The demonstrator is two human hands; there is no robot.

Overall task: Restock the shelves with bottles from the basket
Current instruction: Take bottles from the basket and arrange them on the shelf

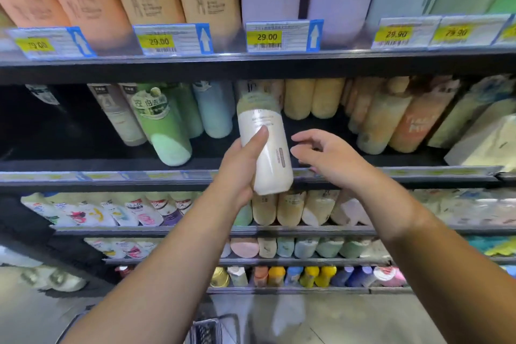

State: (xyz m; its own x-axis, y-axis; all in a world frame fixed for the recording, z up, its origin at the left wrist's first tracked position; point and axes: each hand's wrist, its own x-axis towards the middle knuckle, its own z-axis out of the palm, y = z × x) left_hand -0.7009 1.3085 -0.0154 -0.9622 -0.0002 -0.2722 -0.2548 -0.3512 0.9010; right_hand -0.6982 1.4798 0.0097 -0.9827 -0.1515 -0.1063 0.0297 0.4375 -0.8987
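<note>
My left hand grips a tall white bottle with an olive-green cap, thumb across its label. I hold it upright and slightly tilted in front of the middle shelf, its cap level with the bottles standing there. My right hand hovers just right of the bottle, fingers spread and curled, holding nothing. Behind the bottle the middle shelf has a dark gap between a pale blue bottle and yellow bottles. The wire rim of a basket shows at the bottom, between my forearms.
A green bottle leans at the middle shelf's front left, with a dark unfilled stretch further left. The upper shelf carries large orange, tan and lilac bottles behind price tags. Lower shelves are packed with rows of smaller bottles.
</note>
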